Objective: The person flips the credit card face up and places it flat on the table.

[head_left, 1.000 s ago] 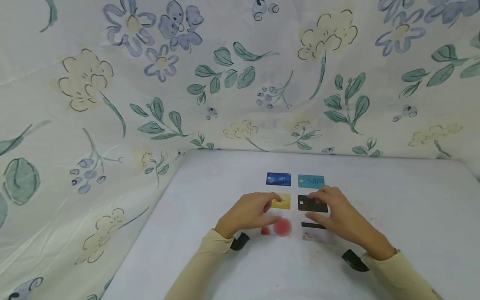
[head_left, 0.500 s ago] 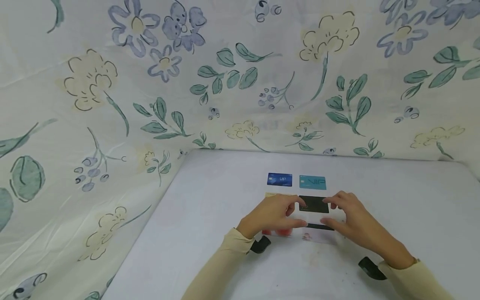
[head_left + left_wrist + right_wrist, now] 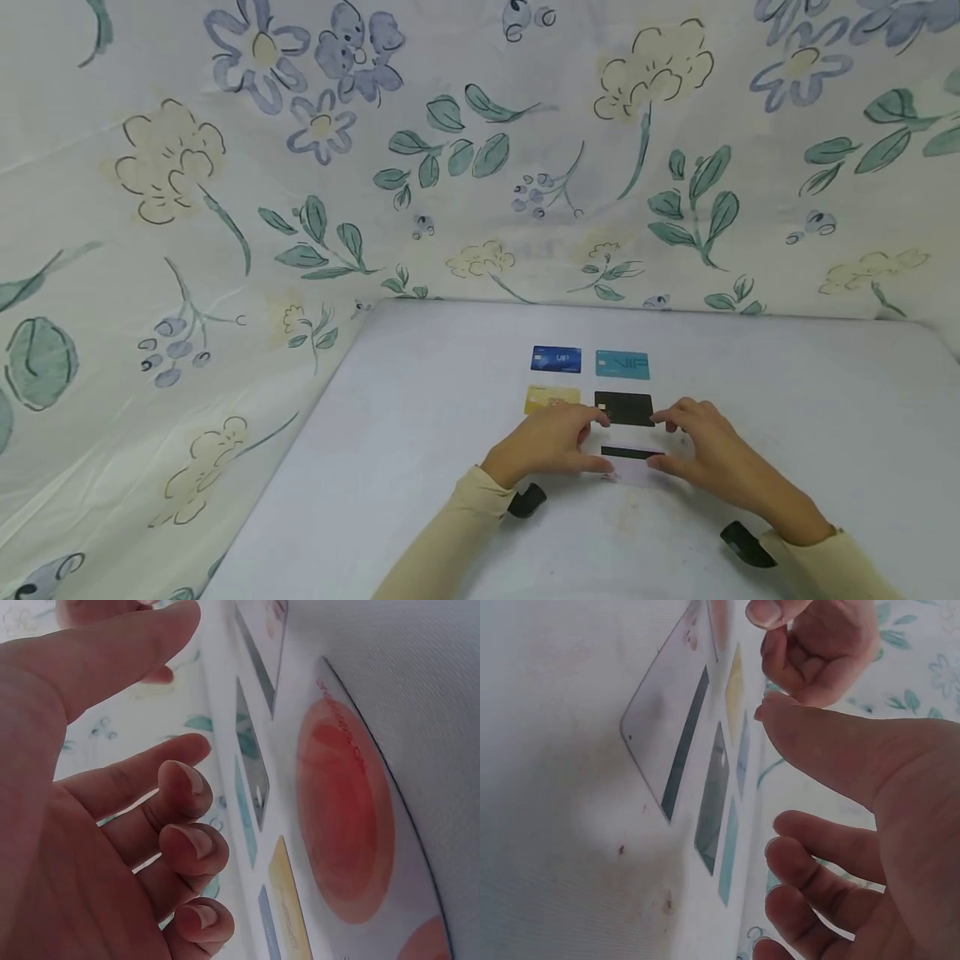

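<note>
My left hand [image 3: 551, 442] hovers over the red-circled card [image 3: 345, 810], which it hides in the head view. Its fingertips are near the left edges of a black card [image 3: 626, 407] and a pale card with a black stripe [image 3: 633, 473]. Across from it, my right hand [image 3: 705, 446] has its fingers close to those cards' right edges. Thumb and fingers are apart on both hands, and the wrist views show nothing between them. A yellow card [image 3: 547, 396] lies partly behind the left hand.
A blue VIP card [image 3: 556, 359] and a teal VIP card [image 3: 622, 365] form the far row on the white table [image 3: 420, 392]. A flowered cloth [image 3: 450, 208] hangs behind the table and along its left side.
My left hand has moved right, from over the yellow card to the black card's left edge. The right hand has shifted right, off the black card. The cards lie as before.
</note>
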{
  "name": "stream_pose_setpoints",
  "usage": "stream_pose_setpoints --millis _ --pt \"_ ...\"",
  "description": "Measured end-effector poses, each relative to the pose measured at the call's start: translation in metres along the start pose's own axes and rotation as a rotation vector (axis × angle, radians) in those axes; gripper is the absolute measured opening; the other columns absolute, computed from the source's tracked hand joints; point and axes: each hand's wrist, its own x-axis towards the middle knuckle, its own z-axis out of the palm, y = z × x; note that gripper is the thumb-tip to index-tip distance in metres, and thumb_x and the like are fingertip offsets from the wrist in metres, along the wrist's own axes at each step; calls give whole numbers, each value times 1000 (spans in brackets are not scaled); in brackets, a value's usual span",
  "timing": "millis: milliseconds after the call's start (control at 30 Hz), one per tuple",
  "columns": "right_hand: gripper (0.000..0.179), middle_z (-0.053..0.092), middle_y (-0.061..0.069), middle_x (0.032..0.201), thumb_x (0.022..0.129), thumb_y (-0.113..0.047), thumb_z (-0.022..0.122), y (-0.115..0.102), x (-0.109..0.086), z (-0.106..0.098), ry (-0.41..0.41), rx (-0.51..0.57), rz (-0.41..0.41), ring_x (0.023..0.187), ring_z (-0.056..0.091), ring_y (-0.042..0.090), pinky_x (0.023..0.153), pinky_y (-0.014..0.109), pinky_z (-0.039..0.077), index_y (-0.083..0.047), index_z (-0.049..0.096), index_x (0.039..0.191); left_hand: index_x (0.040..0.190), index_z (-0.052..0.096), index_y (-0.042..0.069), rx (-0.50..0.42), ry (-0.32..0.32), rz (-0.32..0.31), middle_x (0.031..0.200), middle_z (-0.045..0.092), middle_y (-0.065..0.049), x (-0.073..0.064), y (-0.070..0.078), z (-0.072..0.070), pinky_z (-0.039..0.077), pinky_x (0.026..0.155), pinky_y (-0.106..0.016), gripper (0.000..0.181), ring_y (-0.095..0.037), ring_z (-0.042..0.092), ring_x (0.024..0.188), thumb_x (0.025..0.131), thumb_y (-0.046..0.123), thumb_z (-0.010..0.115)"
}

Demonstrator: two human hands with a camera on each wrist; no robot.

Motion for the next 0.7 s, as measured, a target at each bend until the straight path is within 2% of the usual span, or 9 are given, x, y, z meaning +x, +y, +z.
stream_pose_setpoints --millis 400,700 --pt "56 62 0 102 71 -38 94 7 2 8 -95 -52 9 96 51 21 81 40 45 -9 72 114 126 68 22 116 -18 14 87 59 9 2 0 9 40 66 -18 55 -5 52 79 84 55 81" --pt "54 63 1 104 69 -39 95 10 3 10 -139 -100 53 97 52 23 86 46 46 -11 72 109 123 69 22 123 -52 -37 88 60 11 1 3 12 40 66 -20 53 -6 53 79 81 52 84"
